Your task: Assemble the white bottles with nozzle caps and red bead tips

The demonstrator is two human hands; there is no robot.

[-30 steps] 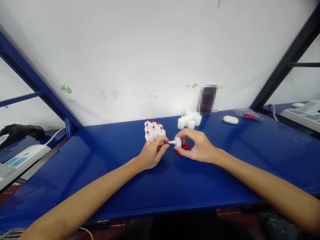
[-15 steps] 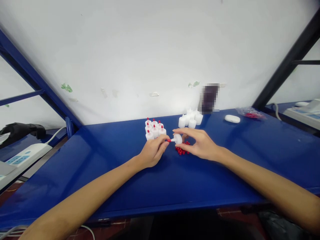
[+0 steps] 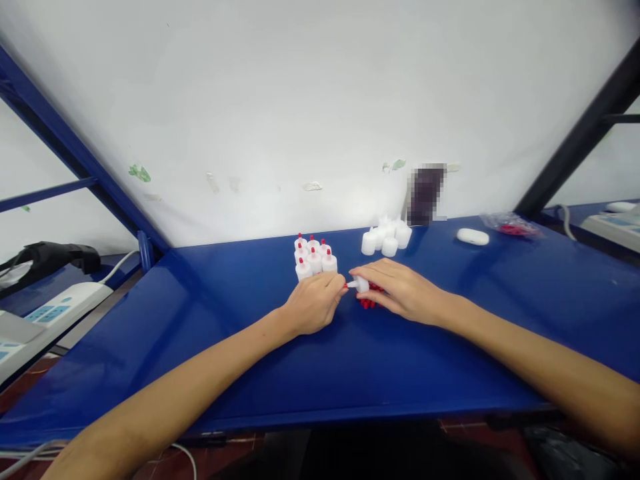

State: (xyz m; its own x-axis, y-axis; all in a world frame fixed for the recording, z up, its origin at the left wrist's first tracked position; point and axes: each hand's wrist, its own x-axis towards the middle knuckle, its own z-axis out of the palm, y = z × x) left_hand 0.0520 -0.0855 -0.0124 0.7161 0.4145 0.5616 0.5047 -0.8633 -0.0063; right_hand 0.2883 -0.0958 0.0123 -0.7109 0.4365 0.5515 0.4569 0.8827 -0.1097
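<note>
A person's left hand [image 3: 316, 303] pinches a red cap [image 3: 345, 286] between thumb and fingers, at the nozzle tip of a small white bottle [image 3: 362, 285], while the right hand [image 3: 407, 290] grips the bottle's body, thumb below and fingers above. The bottle lies on its side in the grasp, nozzle toward the left hand; the fingers hide much of the cap, so how far it sits on the nozzle is hard to tell. Just under the right hand, loose caps [image 3: 369, 303], also red, lie in a small heap on the blue table [image 3: 350, 373], partly covered by the fingers. Beyond the left hand, at least seven capped bottles [image 3: 315, 260] stand upright in a close group, red tips up. To their right, beyond the right hand, a cluster of uncapped bottles [image 3: 386, 239], all white, stands near the wall [image 3: 300, 100]. Farther right on the table rest a white oval case [image 3: 473, 237] and a clear bag [image 3: 513, 227] with something red inside. At far left, beyond the table's edge, a white power strip [image 3: 50, 313] lies near a black bundle [image 3: 60, 257].
</note>
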